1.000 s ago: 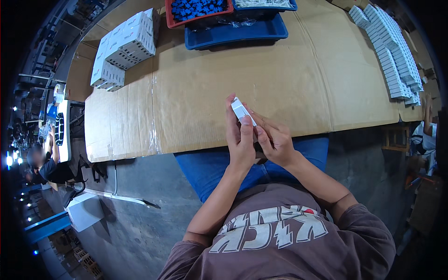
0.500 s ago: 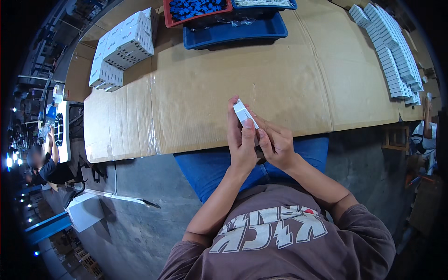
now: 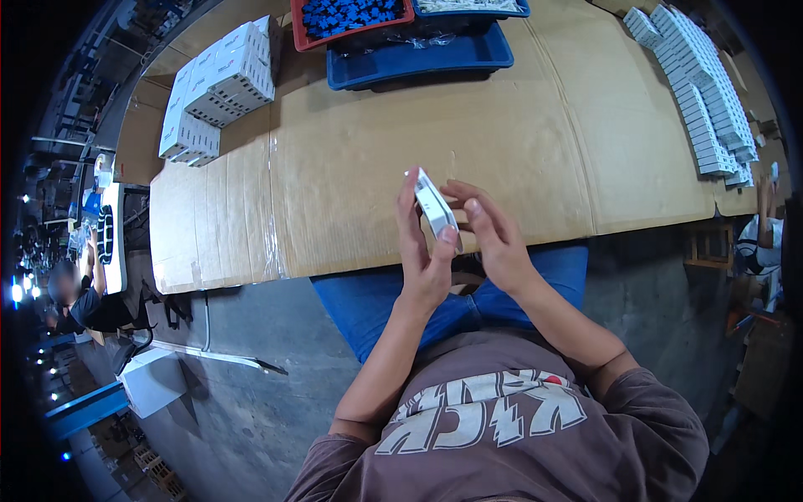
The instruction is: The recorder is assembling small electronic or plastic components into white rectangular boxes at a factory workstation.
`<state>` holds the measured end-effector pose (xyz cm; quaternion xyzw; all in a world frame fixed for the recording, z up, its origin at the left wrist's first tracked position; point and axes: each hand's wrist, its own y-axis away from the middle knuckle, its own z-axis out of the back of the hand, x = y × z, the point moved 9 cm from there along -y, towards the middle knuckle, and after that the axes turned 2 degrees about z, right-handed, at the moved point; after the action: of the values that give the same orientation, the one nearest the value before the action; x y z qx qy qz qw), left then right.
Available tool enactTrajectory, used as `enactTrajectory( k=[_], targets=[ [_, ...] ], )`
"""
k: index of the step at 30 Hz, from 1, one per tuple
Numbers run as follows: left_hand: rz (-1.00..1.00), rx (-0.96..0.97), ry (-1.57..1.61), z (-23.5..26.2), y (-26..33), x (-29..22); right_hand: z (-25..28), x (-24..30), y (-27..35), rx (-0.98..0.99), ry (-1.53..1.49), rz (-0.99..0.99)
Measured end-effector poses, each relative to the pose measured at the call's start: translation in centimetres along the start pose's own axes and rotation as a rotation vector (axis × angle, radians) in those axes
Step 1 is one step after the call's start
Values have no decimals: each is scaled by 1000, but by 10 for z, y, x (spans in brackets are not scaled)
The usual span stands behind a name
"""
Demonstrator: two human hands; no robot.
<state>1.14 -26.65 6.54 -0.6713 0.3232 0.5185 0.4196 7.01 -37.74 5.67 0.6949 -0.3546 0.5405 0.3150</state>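
A small white box [image 3: 433, 205] is tilted up above the near edge of the cardboard-covered table. My left hand [image 3: 423, 266] grips it, thumb on its lower end and fingers along its left side. Just right of the box is my right hand [image 3: 500, 244], its fingers apart and curved toward it. The right fingertips come very close to the box's edge; whether they touch it I cannot tell. Part of the box is hidden by the left fingers and thumb.
Cardboard [image 3: 360, 159] covers the table. White boxes [image 3: 222, 79] are stacked at far left, with rows of small white boxes [image 3: 698, 96] at far right. A red bin [image 3: 355, 35] of blue pieces and a blue tray [image 3: 418, 63] stand at the back. A co-worker [image 3: 84, 293] sits left.
My right hand has come off the box and moved slightly right, its fingers spreading. The left hand keeps hold and has turned the box, showing more of its printed side.
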Motion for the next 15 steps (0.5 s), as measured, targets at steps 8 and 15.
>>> enactTrajectory(
  k=[8, 15],
  targets=[
    [-142, -4, 34, -7, 2, -8, -16, -17, 6, 42, -301, -296],
    [-130, -137, -122, 8, 8, 0, -28, -16, 14, -11, -201, -166]
  ],
)
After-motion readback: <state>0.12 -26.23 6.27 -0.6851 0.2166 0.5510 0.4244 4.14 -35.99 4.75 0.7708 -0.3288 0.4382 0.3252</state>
